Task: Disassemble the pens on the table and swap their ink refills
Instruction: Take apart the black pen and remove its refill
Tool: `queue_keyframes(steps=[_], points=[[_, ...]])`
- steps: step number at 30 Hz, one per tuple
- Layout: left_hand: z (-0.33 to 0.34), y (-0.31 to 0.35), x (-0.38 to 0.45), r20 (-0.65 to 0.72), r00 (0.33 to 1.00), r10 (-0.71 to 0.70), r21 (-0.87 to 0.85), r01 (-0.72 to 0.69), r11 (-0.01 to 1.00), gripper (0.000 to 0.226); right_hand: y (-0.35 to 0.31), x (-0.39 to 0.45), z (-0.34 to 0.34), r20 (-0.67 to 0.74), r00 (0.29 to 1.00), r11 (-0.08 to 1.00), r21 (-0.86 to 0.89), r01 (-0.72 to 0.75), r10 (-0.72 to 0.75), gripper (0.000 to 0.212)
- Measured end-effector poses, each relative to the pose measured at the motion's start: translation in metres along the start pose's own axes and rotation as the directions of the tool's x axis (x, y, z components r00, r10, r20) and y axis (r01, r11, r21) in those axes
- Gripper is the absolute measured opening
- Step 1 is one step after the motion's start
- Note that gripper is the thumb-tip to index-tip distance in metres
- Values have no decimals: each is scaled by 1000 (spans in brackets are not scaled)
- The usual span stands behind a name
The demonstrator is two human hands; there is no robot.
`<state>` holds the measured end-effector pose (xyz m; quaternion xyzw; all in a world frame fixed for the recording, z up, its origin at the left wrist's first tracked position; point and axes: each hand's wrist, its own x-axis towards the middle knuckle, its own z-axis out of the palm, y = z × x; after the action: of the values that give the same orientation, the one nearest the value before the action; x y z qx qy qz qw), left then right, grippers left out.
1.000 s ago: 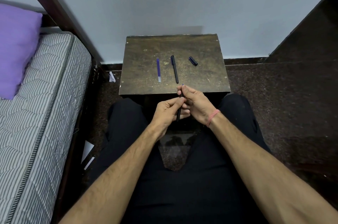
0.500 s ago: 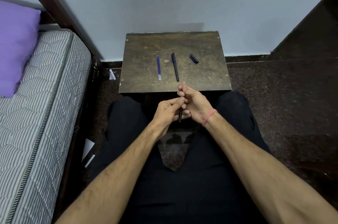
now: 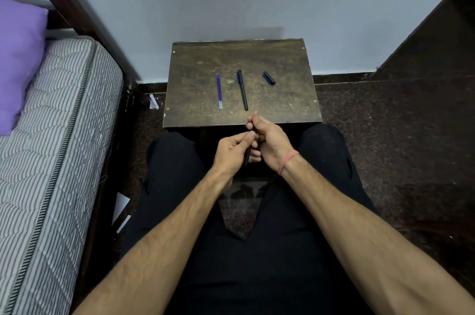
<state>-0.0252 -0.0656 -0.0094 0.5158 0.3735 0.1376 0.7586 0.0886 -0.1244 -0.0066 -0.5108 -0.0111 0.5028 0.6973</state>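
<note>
A black pen barrel (image 3: 247, 155) stands nearly upright between both hands, just in front of the small wooden table (image 3: 282, 106). My left hand (image 3: 231, 154) pinches its lower part. My right hand (image 3: 270, 139) grips its upper end, and its fingers hide the tip. On the table lie a blue ink refill (image 3: 219, 91), a capped black pen (image 3: 242, 89) beside it, and a dark blue pen cap (image 3: 268, 77) to the right.
A bed with a striped mattress (image 3: 51, 147) and a purple pillow (image 3: 18, 57) runs along the left. White paper scraps (image 3: 153, 102) lie on the dark floor by the table's left side. A wall stands directly behind the table.
Both hands stay together on the black pen barrel, with small finger shifts at its upper end. The items on the table have not moved.
</note>
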Motion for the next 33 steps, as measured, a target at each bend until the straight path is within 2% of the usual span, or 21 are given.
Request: queue_keyframes(steps=[5,7,12,17,23,25,28,30,33], points=[[-1,8,-1,145,987,-65,-215,95,972,26,-6,2,-4,149,986,988,123,-89,70,25],[-2,9,-1,172,983,-59,-256,103,961,26,-5,3,-3,156,985,984,144,-103,81,26],[-6,7,1,72,997,-16,-186,30,982,24,-3,4,3,107,993,998,27,-56,53,47],[-6,5,1,30,1000,-6,-103,9,995,24,0,8,-5,61,998,1000,-20,1,0,11],[-5,4,3,-18,1000,0,-90,-1,996,30,-4,9,-2,71,997,998,-54,-13,17,44],[-6,4,3,-8,1000,5,-80,-6,997,28,-3,9,-4,63,998,998,-55,9,-5,40],[-6,3,2,18,1000,4,-62,-3,998,25,-1,10,-8,6,1000,996,-89,26,-25,19],[-6,2,2,14,1000,7,-55,-6,998,24,-3,10,-9,28,999,995,-102,21,-18,10],[-7,1,4,-13,1000,11,-56,-11,998,27,-6,9,-6,76,997,994,-106,-1,9,25]])
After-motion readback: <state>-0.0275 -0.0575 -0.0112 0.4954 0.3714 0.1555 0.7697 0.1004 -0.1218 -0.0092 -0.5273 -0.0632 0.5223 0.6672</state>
